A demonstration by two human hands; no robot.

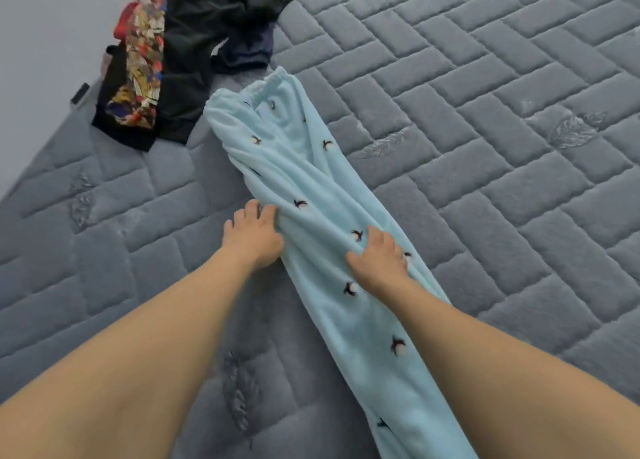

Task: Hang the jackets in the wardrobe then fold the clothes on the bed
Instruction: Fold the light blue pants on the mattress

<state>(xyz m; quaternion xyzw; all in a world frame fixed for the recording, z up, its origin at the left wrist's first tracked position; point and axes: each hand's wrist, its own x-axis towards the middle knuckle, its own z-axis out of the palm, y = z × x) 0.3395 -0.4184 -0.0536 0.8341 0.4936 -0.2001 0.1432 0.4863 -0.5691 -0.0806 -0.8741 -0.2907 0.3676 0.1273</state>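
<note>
Two bare hands work on a pair of light blue pyjama trousers (pixel 311 195) spread lengthwise on a grey quilted mattress (pixel 485 147). Farthest left, near the mattress's edge by a pale wall (pixel 41 43), lies a heap of dark clothes (pixel 194 64) with a bright, multicoloured printed garment (pixel 142 67) draped over its left side; the heap's lower right end sits just beside the trousers' elastic waistband. Next comes the left hand (pixel 251 239), its fingers curled and gripping the trousers' left edge, where the fabric bunches into folds. Further right, the right hand (pixel 377 256) rests on top of the trousers, fingers bent and pinching a ridge of the soft fabric. The trousers, dotted with small dark-and-white motifs, run from the waistband at upper centre down past both forearms to the bottom edge.
</note>
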